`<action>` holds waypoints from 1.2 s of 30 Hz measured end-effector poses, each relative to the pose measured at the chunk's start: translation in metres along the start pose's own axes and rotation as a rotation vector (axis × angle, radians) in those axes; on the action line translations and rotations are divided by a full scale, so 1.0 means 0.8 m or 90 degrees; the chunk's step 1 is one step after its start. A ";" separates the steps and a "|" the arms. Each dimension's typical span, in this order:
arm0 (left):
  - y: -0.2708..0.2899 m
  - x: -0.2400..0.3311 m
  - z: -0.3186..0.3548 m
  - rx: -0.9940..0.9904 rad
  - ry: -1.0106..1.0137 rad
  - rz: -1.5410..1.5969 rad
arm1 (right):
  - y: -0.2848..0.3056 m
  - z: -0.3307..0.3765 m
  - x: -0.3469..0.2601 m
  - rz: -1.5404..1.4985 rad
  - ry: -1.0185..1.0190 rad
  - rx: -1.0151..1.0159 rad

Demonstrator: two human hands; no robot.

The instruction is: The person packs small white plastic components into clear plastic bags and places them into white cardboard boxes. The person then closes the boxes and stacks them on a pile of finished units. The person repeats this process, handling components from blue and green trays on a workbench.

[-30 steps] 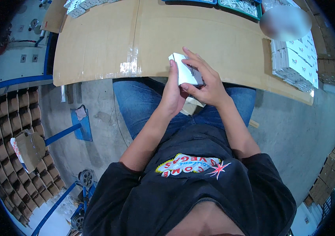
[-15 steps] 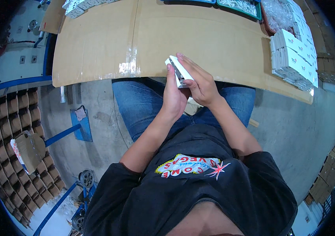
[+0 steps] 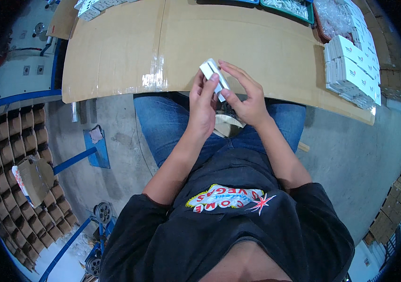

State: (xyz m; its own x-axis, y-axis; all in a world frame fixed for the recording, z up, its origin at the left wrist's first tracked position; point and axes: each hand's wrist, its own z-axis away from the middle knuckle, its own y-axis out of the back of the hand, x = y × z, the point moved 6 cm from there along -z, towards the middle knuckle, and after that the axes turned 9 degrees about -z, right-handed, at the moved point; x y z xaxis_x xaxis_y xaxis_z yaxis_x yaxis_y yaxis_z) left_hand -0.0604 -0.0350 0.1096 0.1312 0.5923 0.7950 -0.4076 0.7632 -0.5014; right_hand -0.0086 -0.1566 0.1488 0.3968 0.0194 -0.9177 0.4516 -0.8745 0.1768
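A small white box [image 3: 210, 66] is held at a slant above the table's near edge, a dark line running along its face. My left hand [image 3: 201, 110] grips it, thumb across the front and fingers behind, partly hidden. Beside it, my right hand [image 3: 251, 104] has its fingers stretched out and apart. The right thumb tip touches or nearly touches the box's lower end. What the box contains cannot be seen.
Brown cardboard covers the table [image 3: 115, 56]. Stacked white boxes [image 3: 353, 70] stand at the right, near a green tray [image 3: 287, 10] of small white pieces and a clear plastic bag [image 3: 332, 19]. More white boxes [image 3: 92, 8] sit far left. A divided carton [image 3: 21, 164] lies left below.
The box has turned and risen slightly in my left hand, showing more of its face. My right hand has come away from around it, its fingers spreading to the right.
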 end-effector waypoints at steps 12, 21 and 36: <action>0.009 -0.017 -0.002 -0.030 0.014 0.037 | 0.034 0.005 0.025 0.005 -0.321 0.038; 0.001 -0.011 -0.002 -0.036 0.010 0.050 | 0.025 0.001 -0.002 0.000 -0.138 0.083; 0.025 -0.005 -0.031 -0.087 -0.116 -0.212 | 0.072 0.010 0.091 -0.040 -0.274 0.241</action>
State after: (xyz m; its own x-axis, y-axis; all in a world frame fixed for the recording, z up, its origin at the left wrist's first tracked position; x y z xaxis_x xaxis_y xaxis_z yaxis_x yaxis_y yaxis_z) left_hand -0.0468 -0.0156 0.0880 0.0678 0.2604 0.9631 -0.2438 0.9404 -0.2371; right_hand 0.0402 -0.2095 0.0893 -0.0178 -0.0526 -0.9985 0.1155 -0.9920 0.0502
